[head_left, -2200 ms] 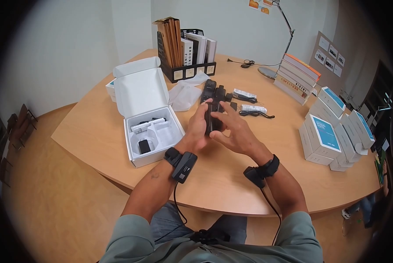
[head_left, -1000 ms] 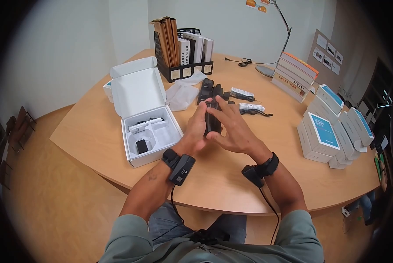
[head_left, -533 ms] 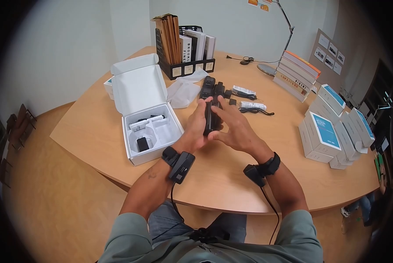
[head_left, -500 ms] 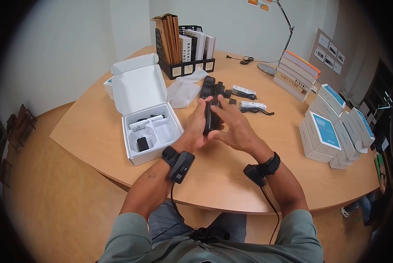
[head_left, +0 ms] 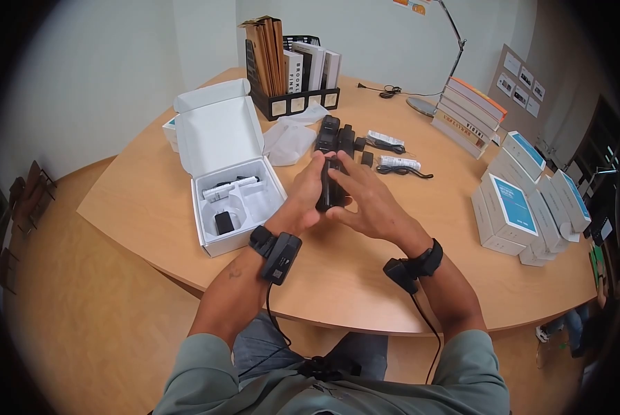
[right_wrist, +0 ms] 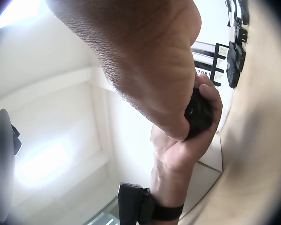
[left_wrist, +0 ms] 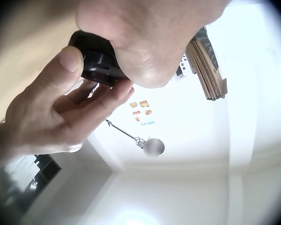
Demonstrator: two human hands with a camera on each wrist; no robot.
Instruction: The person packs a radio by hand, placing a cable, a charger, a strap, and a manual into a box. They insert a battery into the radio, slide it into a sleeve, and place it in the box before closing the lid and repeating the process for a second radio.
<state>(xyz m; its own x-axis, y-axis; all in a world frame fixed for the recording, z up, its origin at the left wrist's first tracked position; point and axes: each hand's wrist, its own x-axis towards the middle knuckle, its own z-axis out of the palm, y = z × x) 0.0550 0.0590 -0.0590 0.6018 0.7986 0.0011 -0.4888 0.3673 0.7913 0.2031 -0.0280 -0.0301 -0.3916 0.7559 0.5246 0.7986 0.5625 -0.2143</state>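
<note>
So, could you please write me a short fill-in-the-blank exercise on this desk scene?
1. The device held between the left hand and the right hand is ____ in colour.
2. The white box near the left forearm is not closed but ____.
3. The folders in the desk organiser are coloured ____.
4. In the head view, the stack of books stands to the ____ of that organiser.

Missing words: black; open; brown; right.

- Left hand [head_left: 302,199] cups the black device [head_left: 330,196] from its left.
- Right hand [head_left: 376,204] grips its right side, thumb [left_wrist: 68,62] against it.
- Both forearms [head_left: 232,285] angle inward toward it.
</note>
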